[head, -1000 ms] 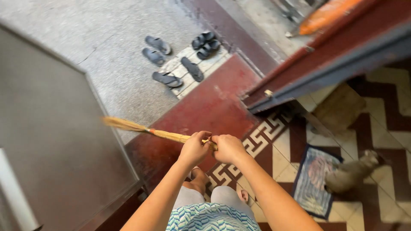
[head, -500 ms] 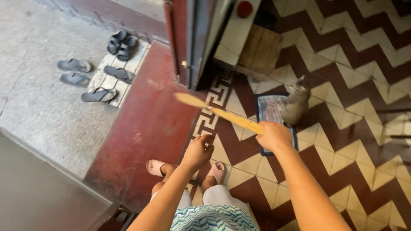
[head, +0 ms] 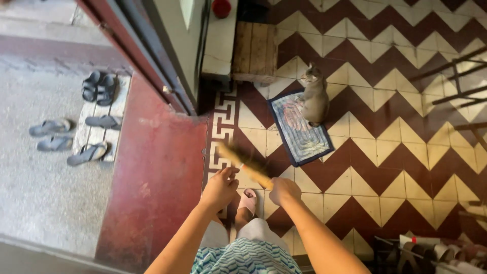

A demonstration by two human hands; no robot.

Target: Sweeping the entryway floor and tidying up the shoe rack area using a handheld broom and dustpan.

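- Maroon and cream zigzag tiles cover the floor [head: 406, 152], with a key-pattern border strip running down beside the doorway.
- Dark red, the smooth step [head: 157, 172] lies left of that border; beyond it is grey concrete ground [head: 35, 193].
- A red-framed door [head: 152, 56] stands open at the top, its edge reaching down to the step.
- A worn wooden board [head: 256, 50] lies on the tiles just beside the door's foot.
- A blue-edged patterned mat [head: 299, 129] lies slantwise on the tiles, and a grey cat [head: 314, 96] sits on its upper corner, facing away.
- Several dark sandals [head: 99, 86] sit on and around a pale slab outside, well apart from the hands.
- Both bare forearms reach forward from the bottom edge, over a patterned blue-green garment, meeting near the middle.
- The right hand [head: 284, 190] is curled into a closed fist round the lower end of the straw broom [head: 243, 163], knuckles up.
- The broom is blurred; it slants up and to the left from that fist, its brush end in the air over the border tiles.
- The left hand [head: 220, 186] is loosely half-open, fingers bent, just beside the broom's shaft; whether it touches the shaft cannot be told.
- A foot in a pink slipper [head: 248, 200] stands on the tiles under the hands.
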